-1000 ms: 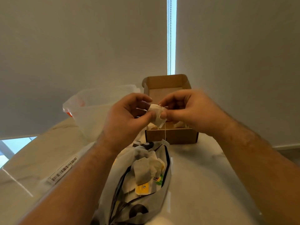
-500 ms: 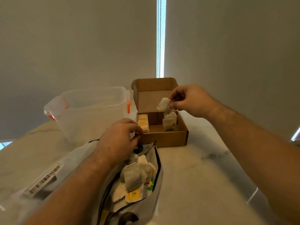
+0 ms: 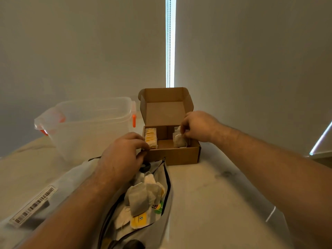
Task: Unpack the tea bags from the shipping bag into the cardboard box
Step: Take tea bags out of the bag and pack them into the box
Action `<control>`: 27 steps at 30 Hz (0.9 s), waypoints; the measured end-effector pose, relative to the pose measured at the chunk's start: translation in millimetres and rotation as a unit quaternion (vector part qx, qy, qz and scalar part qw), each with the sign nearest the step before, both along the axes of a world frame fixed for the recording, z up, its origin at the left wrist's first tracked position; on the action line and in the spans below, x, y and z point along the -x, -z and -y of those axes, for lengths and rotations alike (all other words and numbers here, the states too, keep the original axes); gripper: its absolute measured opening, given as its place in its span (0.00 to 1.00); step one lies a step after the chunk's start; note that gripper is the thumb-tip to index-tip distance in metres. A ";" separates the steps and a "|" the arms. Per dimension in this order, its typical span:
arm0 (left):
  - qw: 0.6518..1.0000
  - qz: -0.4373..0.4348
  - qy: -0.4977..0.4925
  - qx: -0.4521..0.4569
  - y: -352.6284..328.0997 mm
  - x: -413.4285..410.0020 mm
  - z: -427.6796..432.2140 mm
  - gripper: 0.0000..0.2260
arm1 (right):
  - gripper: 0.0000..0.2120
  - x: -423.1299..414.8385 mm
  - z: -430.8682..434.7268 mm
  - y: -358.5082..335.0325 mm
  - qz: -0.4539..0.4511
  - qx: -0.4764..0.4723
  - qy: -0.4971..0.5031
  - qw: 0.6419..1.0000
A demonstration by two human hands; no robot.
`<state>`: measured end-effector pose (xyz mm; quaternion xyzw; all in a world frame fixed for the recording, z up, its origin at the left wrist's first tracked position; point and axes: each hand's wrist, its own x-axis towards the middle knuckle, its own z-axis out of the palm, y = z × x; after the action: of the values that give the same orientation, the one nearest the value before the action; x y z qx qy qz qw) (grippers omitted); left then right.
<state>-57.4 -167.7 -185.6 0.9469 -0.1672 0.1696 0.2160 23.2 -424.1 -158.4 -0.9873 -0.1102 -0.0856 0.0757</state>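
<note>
An open brown cardboard box (image 3: 179,156) stands at the middle of the table, lid up. Inside, a row of yellow-tagged tea bags (image 3: 150,139) fills its left side and loose tea bags (image 3: 179,142) stand at its right. My right hand (image 3: 197,126) reaches into the right side, fingers pinched on a tea bag there. My left hand (image 3: 122,157) rests at the mouth of the grey shipping bag (image 3: 161,220), touching the box's front left corner; whether it holds anything is hidden. Several tea bags (image 3: 140,198) lie in the open bag.
A clear plastic tub (image 3: 86,126) with orange latches stands left of the box. A barcode label (image 3: 34,205) sits on the shipping bag's left part. The pale marble table (image 3: 215,194) runs to the right; blinds hang close behind.
My right hand has lowered the tea bag from above the box down into its right side. My left hand moved from the bag's mouth forward to the box's front left corner.
</note>
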 end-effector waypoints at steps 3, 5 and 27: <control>1.000 -0.004 0.003 0.002 0.6 -1.1 -0.8 0.11 | 0.06 -2.0 -1.3 4.2 0.025 0.011 0.023 0.999; 1.000 -0.006 0.003 0.007 0.7 -1.5 -0.9 0.11 | 0.07 -2.7 -0.8 4.4 0.023 0.015 0.032 0.999; 0.999 -0.017 0.015 0.037 -1.1 -1.4 -3.9 0.09 | 0.13 27.8 -16.7 -2.3 0.059 -0.050 0.097 0.992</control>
<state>-56.0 -163.9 -184.4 0.9383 -0.1714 0.1565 0.2564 -4.5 -407.4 -156.1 -0.9815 -0.0138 -0.1558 0.1100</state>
